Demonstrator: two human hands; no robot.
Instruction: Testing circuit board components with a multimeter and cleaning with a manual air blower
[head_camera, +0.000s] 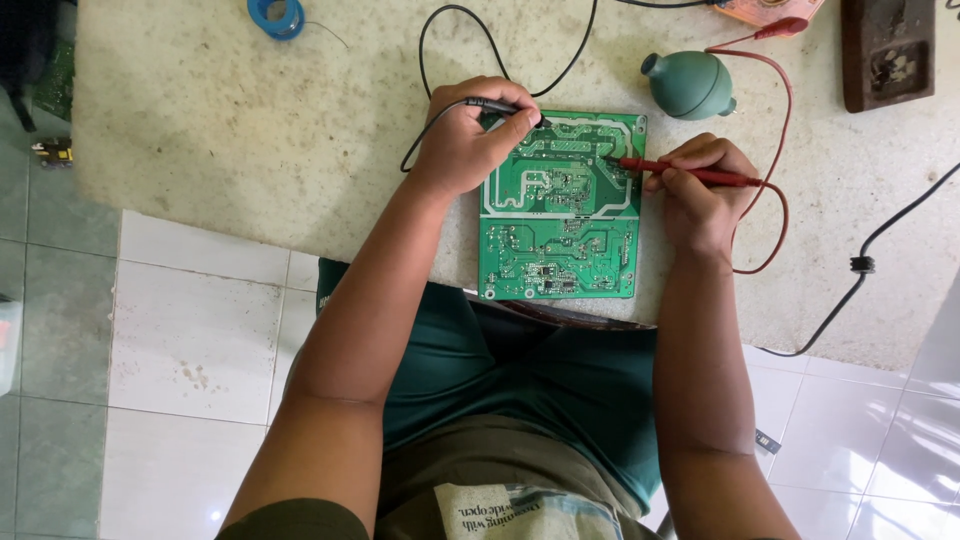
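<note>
We see the green circuit board (558, 208) lying solder-side up at the near edge of the surface (250, 150), left hand (462, 140) fingers clamped pen-like on a black probe (500, 106), right hand (700, 195) likewise pinching a red probe (680, 171), both tips reaching its upper traces.

Speckled worktop (250, 130) w/ green circuit board (560, 215), teal rubber bulb (690, 85), blue solder spool (277, 17).

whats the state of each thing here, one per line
left hand: closed on black probe, tip on board
right hand: closed on red probe, tip on board
circuit board: flat, solder side up, overhanging table edge
green rubber bulb: lying untouched
blue solder spool: lying flat, untouched
</note>
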